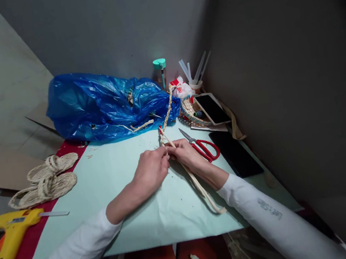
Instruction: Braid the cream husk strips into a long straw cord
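Observation:
A braided straw cord (168,114) runs from the knotted end of a blue plastic bag down to the middle of the table. Both hands meet at its lower end, fingers pinched together. My left hand (152,166) is closed on the braid from the left. From the right, my right hand (183,152) is closed on the straw strands at the same spot. Loose strands (201,189) pass under my right wrist and trail toward the table's front edge. A small red piece (160,128) sits at the braid's bend. The fingertips partly hide the gripped part.
Red-handled scissors (205,149) lie right of my right hand, beside a black flat device (236,153). The blue bag (105,105) fills the back left. Woven sandals (50,179) and a yellow glue gun (15,234) lie left. A tablet (212,108) rests back right.

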`<state>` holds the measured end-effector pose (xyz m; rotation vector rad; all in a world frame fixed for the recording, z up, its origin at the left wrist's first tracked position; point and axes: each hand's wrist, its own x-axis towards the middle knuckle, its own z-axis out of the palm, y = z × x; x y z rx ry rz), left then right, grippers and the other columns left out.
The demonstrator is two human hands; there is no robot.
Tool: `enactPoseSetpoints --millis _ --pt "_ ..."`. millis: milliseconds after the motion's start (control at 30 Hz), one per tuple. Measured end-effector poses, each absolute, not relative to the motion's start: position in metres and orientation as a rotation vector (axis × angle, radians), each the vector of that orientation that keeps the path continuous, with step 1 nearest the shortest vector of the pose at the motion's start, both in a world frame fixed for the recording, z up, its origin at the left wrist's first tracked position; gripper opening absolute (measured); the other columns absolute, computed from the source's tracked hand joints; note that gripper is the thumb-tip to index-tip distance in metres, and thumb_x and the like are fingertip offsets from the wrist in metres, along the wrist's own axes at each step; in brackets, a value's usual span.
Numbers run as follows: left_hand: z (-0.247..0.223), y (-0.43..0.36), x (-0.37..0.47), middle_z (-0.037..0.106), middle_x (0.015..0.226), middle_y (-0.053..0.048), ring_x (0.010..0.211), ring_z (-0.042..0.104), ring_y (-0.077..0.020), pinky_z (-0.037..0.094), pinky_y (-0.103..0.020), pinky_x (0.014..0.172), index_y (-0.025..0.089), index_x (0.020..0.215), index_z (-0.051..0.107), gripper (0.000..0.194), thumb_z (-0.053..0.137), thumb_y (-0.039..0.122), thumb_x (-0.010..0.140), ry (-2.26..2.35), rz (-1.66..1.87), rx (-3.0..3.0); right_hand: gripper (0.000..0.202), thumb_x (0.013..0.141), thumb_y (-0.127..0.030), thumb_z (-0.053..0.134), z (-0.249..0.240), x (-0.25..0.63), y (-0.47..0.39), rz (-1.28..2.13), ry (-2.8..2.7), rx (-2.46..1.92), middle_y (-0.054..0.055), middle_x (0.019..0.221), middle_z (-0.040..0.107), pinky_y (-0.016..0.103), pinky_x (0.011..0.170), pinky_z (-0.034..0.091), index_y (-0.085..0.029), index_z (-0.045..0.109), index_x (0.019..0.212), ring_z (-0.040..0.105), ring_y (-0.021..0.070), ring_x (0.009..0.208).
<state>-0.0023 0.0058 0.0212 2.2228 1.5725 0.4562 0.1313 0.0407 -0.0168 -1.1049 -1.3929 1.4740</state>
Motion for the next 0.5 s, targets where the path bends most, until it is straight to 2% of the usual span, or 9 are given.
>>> enactPoseSetpoints --millis 100,200,267,333,433,500 --pt "0.013 -0.009 0.012 0.07 0.086 -0.014 0.068 0.063 -0.0237 0.041 -0.034 0.065 0.012 0.098 0.064 0.029 0.037 0.013 0.087 1.645 0.308 2.403 0.016 0.066 -0.028 0.062 -0.009 0.132 0.037 1.663 -1.187 -1.021 0.003 0.063 0.061 0.022 0.053 0.035 -0.012 0.063 0.064 0.049 0.0103 0.056" --pt "0.011 -0.01 0.012 0.067 0.076 -0.013 0.062 0.06 -0.0231 0.039 -0.033 0.062 0.015 0.083 0.067 0.024 0.043 0.017 0.086 1.544 0.379 2.38 0.014 0.064 -0.026 0.065 -0.002 0.133 0.034 1.714 -1.121 -1.017 0.007 0.077 0.067 0.022 0.058 0.04 -0.011 0.065 0.066 0.056 0.013 0.066" --pt "0.014 -0.002 0.003 0.063 0.064 -0.008 0.06 0.057 -0.0205 0.038 -0.031 0.062 0.018 0.065 0.065 0.024 0.051 0.025 0.084 1.475 0.548 2.265 0.011 0.064 -0.023 0.064 -0.001 0.134 0.034 1.713 -1.095 -1.033 0.004 0.069 0.064 0.022 0.055 0.039 -0.013 0.063 0.063 0.054 0.0115 0.06" --pt "0.018 0.012 -0.008 0.062 0.062 -0.005 0.063 0.055 -0.0187 0.038 -0.03 0.064 0.019 0.058 0.061 0.028 0.053 0.029 0.083 1.471 0.773 2.1 0.008 0.065 -0.022 0.062 -0.003 0.133 0.036 1.719 -1.078 -1.065 0.0 0.057 0.058 0.021 0.051 0.037 -0.014 0.062 0.063 0.048 0.0097 0.052" --pt "0.016 0.034 -0.02 0.064 0.077 -0.004 0.069 0.055 -0.016 0.041 -0.027 0.064 0.018 0.076 0.061 0.011 0.058 0.028 0.079 1.435 1.029 1.767 0.011 0.068 -0.024 0.061 -0.01 0.131 0.038 1.738 -1.098 -1.081 -0.002 0.052 0.053 0.021 0.046 0.032 -0.013 0.063 0.065 0.039 0.0078 0.045" --pt "0.009 0.043 -0.022 0.058 0.07 -0.002 0.06 0.052 -0.0127 0.039 -0.024 0.055 0.017 0.081 0.057 0.014 0.06 0.03 0.077 1.263 0.935 1.518 0.013 0.071 -0.025 0.06 -0.014 0.129 0.038 1.765 -1.087 -1.004 -0.001 0.054 0.055 0.021 0.047 0.033 -0.013 0.064 0.068 0.04 0.0078 0.045"
